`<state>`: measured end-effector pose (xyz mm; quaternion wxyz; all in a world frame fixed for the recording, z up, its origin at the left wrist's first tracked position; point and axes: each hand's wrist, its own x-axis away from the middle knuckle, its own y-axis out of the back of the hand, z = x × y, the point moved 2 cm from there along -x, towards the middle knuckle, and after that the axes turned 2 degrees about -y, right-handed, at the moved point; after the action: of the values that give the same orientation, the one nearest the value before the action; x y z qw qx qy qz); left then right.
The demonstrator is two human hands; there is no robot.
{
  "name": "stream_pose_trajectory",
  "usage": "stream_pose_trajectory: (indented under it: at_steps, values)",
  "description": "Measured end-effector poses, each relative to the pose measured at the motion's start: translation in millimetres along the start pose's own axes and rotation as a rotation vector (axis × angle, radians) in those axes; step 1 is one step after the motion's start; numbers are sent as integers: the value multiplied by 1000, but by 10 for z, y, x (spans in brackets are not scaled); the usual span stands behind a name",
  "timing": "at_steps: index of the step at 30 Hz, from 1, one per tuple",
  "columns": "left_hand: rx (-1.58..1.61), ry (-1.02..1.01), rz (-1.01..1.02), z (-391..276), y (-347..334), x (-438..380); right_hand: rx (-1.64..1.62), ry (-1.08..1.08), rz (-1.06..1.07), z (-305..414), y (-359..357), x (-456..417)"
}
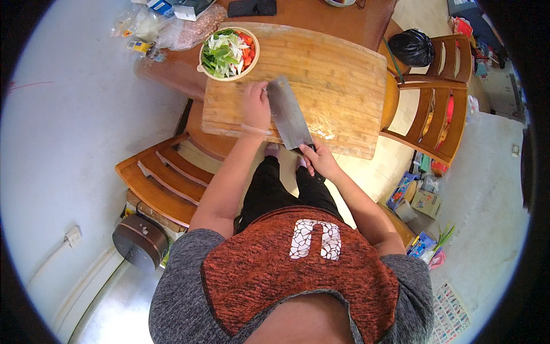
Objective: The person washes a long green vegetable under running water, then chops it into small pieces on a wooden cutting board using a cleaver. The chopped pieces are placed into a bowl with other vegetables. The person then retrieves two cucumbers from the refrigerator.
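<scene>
My right hand [319,160] grips the dark handle of a wide metal cleaver [288,114], its blade lying over a wooden cutting board [343,86]. Beside the blade's far end is my left hand [258,103], slightly blurred, its fingers bent close to the metal. Whether those fingers touch the blade or hold something small, I cannot tell. A round bowl [257,53] stands on the board's far left corner, holding cut green leaves, white slices and red pieces [246,52].
Beyond the board, a black phone [252,7] and a plastic bag of pinkish-brown pieces [197,28] lie on the brown table [309,13]. Wooden chairs stand at left [159,172] and right [442,116]. A black plastic bag [411,48] sits on a far right chair.
</scene>
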<state>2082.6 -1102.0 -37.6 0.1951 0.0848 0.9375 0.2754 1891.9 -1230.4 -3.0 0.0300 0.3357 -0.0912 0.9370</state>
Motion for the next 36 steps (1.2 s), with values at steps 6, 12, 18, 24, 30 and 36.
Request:
stream_pose_trajectory:
  at_steps: [6,12,18,24,30,36]
  values:
    - [-212,-228,-137,-25,639,-896,185,145,-110,536,-31,10]
    - [-285,-257,-93,60,865,-730,580,158,-490,388,395,-180]
    - [-18,133,270,83,-60,-10,100,-62,-196,9,388,-252]
    - [-11,16,157,-29,-205,-62,-115,-86,-108,90,57,-125]
    - [-266,-314,-68,-276,659,-707,-51,133,-8,607,-34,72]
    - [-582,-312,-160,-138,1228,-980,949,433,-765,571,553,-246]
